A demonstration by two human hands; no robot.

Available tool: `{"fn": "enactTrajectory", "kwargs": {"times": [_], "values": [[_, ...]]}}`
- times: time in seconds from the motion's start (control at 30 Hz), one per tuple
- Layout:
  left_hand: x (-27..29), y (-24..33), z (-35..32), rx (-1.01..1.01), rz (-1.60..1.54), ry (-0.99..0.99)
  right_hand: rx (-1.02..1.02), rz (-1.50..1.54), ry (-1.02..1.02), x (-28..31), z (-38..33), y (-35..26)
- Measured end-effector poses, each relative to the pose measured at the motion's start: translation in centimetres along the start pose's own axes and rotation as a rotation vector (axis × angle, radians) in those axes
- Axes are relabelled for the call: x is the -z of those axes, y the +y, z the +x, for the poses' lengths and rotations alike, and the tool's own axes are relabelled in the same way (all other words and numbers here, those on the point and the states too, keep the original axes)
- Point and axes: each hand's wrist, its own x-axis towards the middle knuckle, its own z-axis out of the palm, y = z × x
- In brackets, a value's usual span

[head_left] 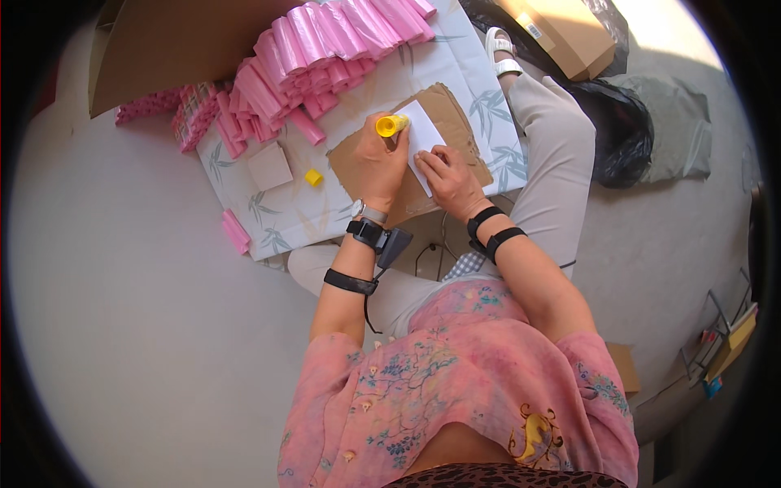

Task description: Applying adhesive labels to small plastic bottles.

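Observation:
My left hand (pixel 381 167) is closed round a yellow glue stick (pixel 391 125), its round end facing up. The stick's lower end is hidden by my fingers, over a white sheet of paper (pixel 429 128). With bent fingers pressed together, my right hand (pixel 453 183) grips the paper's near edge. Beneath the paper lies a brown cardboard piece (pixel 458 104) with ragged edges. A small yellow cap (pixel 313 177) rests on the table to the left of the cardboard, beside a pale square stack of paper (pixel 270 167).
Many pink plastic rolls (pixel 325 49) are heaped at the table's (pixel 285 211) far side, near a large open carton (pixel 179 49). One pink roll (pixel 236 232) lies at the left edge. Black bags (pixel 618 138) and a cardboard box (pixel 569 37) sit on the floor to the right.

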Motion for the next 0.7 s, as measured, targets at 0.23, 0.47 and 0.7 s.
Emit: {"fn": "enactTrajectory", "kwargs": {"times": [0.23, 0.47, 0.7], "values": [[-0.8, -0.8, 1.1, -0.116, -0.046, -0.04, -0.003, -0.003, 0.007, -0.2, -0.1, 0.1], [0.7, -2.8, 0.3, -0.099, 0.017, 0.094, -0.004, 0.002, -0.002, -0.1, -0.1, 0.0], [-1.9, 0.0, 2.5, -0.097, -0.086, -0.025, 0.003, 0.011, 0.009, -0.3, 0.1, -0.1]]}}
